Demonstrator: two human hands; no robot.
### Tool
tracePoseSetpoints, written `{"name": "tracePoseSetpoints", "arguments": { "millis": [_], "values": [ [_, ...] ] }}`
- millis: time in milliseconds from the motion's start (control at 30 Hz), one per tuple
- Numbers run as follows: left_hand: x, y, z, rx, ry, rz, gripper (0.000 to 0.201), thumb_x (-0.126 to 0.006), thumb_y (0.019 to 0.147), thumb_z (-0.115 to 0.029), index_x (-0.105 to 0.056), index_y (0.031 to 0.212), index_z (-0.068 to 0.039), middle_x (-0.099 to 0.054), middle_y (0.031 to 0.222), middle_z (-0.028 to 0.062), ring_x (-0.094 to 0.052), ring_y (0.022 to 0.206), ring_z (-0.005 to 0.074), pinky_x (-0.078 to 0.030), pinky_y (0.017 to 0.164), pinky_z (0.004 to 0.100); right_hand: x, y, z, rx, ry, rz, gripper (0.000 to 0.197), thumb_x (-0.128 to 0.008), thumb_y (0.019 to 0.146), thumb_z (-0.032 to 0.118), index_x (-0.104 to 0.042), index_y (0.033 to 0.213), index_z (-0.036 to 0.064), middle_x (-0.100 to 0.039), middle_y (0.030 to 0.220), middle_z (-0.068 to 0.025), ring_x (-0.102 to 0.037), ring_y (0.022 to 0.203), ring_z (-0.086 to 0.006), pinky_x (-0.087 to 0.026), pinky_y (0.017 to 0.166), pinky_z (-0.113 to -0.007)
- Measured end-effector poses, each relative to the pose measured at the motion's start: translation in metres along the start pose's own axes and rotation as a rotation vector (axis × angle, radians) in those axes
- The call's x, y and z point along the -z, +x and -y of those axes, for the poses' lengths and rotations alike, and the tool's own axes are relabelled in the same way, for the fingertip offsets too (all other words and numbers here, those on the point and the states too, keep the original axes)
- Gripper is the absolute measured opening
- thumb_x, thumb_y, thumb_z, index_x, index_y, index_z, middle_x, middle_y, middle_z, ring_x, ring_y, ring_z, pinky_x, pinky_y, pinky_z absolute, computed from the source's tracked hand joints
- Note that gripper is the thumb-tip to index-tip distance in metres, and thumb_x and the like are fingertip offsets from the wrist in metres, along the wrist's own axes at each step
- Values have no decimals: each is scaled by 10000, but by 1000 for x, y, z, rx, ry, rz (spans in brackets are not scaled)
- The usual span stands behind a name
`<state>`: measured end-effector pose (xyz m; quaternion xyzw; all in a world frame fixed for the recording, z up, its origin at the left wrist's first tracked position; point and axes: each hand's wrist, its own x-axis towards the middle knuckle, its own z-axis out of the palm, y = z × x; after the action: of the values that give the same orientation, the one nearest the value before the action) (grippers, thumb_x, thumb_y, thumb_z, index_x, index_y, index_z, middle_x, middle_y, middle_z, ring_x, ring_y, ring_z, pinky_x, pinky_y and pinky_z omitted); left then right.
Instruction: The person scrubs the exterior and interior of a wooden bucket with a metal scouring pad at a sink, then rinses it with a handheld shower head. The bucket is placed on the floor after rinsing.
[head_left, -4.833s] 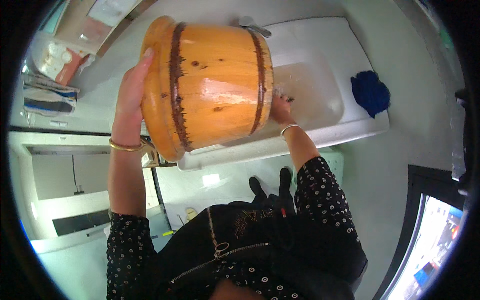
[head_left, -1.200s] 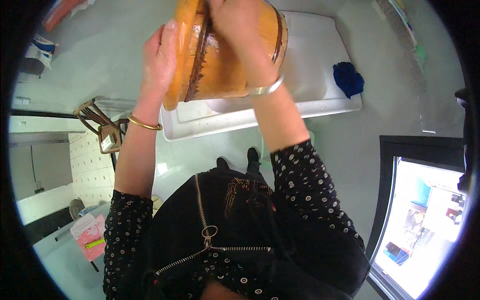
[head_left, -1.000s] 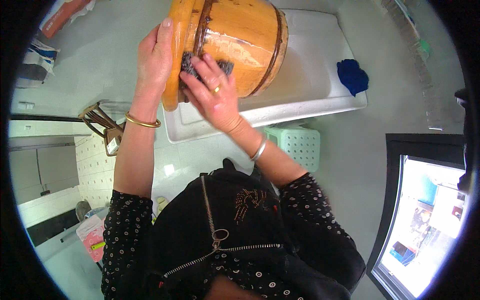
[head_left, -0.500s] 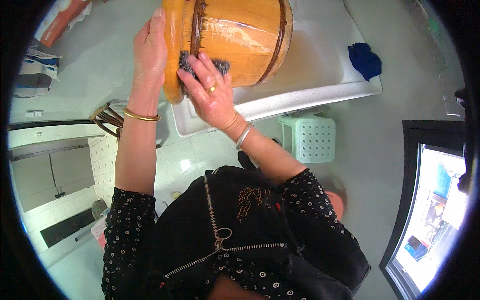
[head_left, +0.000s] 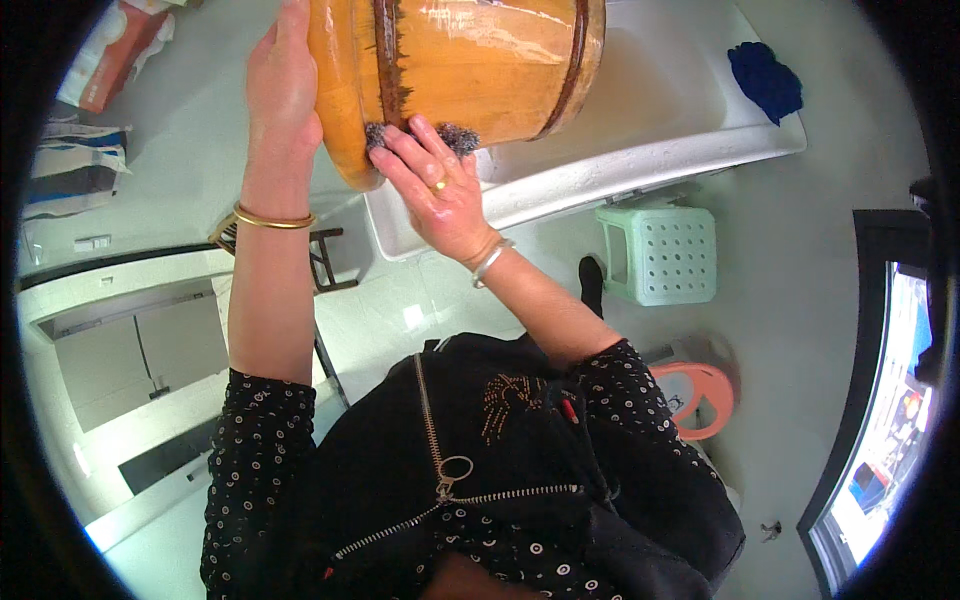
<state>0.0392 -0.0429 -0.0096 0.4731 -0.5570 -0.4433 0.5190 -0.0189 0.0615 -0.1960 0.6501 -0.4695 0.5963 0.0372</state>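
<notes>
Head view: gripping bucket (head_left: pixel 490 75) by its wide rim with left hand (head_left: pixel 283 95), fingers mostly hidden behind. Holding bucket tipped on its side over white sink (head_left: pixel 560 190), rim to the left; cannot tell if resting on it. Clasping grey pad (head_left: pixel 458 139) under fingers of right hand (head_left: pixel 435 190), against bucket's near side by lower end of dark band (head_left: pixel 388 60). Noting blue cloth (head_left: pixel 766 82) on sink's right edge, green stool (head_left: pixel 665 255) on floor just beside sink.
</notes>
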Motion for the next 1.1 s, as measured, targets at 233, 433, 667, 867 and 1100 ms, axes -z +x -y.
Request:
{"name": "tracePoseSetpoints", "arguments": {
  "millis": [233, 433, 667, 867, 1100],
  "values": [
    [-5, -1, 0, 20, -49, -16, 431, -466, 1007, -338, -524, 1234, 24, -608, 1156, 84, -597, 1017, 183, -496, 891, 337, 41, 101, -68, -19, -157, -232, 362, -567, 818, 75, -622, 1173, 113, -613, 1190, -90, -578, 1106, -300, -444, 804, -445],
    [-18, -10, -2, -51, 86, -120, 475, -494, 978, -379, -572, 1159, 54, -618, 1094, 98, -579, 954, 164, -476, 853, 312, 103, 198, -69, -706, -306, 395, 229, -599, 823, 122, -632, 1047, 83, -641, 1097, -122, -593, 1004, -304, -460, 828, -405],
    [-16, -14, -2, -108, 188, -32, 414, -578, 959, -315, -567, 1182, 33, -615, 1115, 81, -581, 971, 158, -480, 853, 298, 88, 157, -34, -134, -223, -138, 270, -606, 813, 217, -644, 1070, 142, -637, 1101, -102, -572, 1097, -308, -428, 926, -514],
    [-17, -17, -2, -116, 238, -48, 352, -607, 945, -251, -568, 1178, 10, -617, 1085, 57, -578, 940, 134, -472, 831, 272, 116, 175, -134, -292, -55, -189, 224, -518, 873, 154, -629, 1056, 86, -625, 1049, -150, -582, 935, -375, -472, 805, -490],
    [-19, -21, -3, -89, 175, -84, 356, -561, 965, -241, -547, 1220, 7, -610, 1106, 64, -575, 975, 141, -475, 836, 282, 97, 75, -122, -241, 35, -168, 374, -696, 773, 162, -647, 1144, 183, -550, 1288, -63, -446, 1288, -333, -426, 833, -487]
  ]
}}
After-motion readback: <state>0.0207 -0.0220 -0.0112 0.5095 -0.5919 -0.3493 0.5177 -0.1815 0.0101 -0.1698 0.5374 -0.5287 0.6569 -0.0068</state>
